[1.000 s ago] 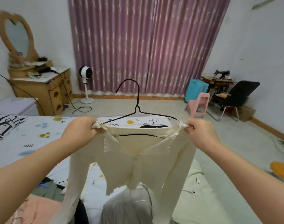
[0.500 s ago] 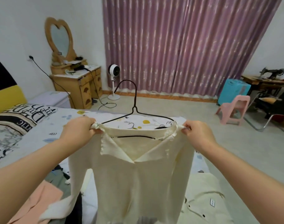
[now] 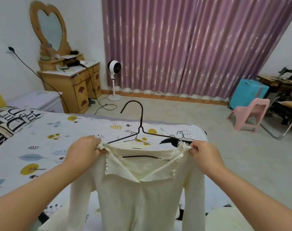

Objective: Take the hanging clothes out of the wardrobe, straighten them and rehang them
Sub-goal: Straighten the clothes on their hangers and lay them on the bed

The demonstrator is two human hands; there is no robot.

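Head view, ribbed cream top (image 3: 142, 194), wire hanger (image 3: 140, 129)

Soft even daylight, wide-angle edge distortion

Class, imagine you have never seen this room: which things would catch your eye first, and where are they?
First, the cream ribbed knit top on a black wire hanger, held up at centre over the bed, the left hand and right hand each pinching a shoulder. Behind it, purple pleated curtains fill the far wall. At upper left, a heart-shaped wooden mirror tops a dresser.
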